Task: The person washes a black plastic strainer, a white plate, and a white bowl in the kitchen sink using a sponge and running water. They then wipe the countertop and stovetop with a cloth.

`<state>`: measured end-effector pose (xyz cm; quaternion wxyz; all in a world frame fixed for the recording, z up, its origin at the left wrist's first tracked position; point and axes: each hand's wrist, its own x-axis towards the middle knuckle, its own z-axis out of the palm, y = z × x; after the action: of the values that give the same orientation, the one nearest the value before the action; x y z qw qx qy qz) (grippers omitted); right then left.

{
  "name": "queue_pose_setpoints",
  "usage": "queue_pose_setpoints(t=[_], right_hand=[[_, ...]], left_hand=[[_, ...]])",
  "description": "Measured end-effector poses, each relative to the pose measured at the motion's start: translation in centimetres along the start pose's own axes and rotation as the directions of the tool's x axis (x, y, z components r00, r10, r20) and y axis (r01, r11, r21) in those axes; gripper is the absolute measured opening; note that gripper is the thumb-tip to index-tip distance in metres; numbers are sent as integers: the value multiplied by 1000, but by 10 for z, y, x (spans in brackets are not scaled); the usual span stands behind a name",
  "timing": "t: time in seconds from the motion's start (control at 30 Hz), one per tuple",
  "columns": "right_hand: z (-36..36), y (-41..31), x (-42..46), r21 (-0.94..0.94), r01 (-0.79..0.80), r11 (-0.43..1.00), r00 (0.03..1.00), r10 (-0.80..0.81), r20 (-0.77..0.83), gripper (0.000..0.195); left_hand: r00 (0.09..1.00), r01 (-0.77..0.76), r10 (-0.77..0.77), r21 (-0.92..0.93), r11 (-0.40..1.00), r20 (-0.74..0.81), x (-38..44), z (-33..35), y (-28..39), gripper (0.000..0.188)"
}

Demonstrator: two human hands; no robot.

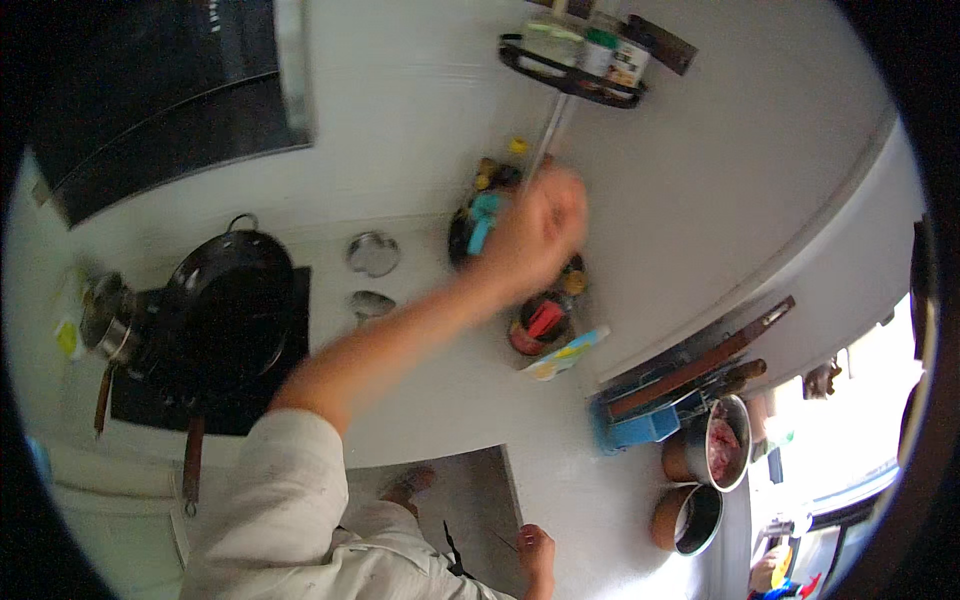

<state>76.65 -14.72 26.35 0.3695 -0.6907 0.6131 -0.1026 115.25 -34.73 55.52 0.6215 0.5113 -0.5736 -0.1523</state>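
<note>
My left hand is stretched across the white countertop with its fingers curled. It is blurred, and whether anything is inside it cannot be seen. Behind and around it stand bottles, a turquoise-handled item and a red container. A thin pale pole runs from the hand's upper side towards a black wall rack holding jars. Down at the counter's front edge, my right hand has its fingers folded in. A thin line shows beside it, too faint to identify.
A black wok sits on the dark hob at left, with a small saucepan beside it. Two metal dishes stand nearby. On the right are a blue knife holder, a pot with raw meat and another pot.
</note>
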Motion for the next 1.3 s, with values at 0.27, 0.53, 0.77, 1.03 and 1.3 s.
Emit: queue_pose_setpoints(t=[0.27,0.53,0.77,1.03,1.3], right_hand=[[54,4,-51,-157,359,920,926,-330,185,11],[56,138,-199,-29,69,997,925,-53,375,17],[88,206,-236,-132,260,956,932,-213,293,20],[167,154,-199,-17,304,953,896,-280,344,28],[239,126,-110,363,109,925,932,-222,288,76]], left_hand=[[-13,773,-886,-557,-302,463,-470,6,-178,19],[334,264,-943,-960,91,3,-501,-22,-218,35],[349,280,-937,-957,71,33,-473,8,-203,23],[202,147,-978,-989,-16,46,-509,68,-165,21],[331,834,-804,-552,4,494,-566,113,-37,18]])
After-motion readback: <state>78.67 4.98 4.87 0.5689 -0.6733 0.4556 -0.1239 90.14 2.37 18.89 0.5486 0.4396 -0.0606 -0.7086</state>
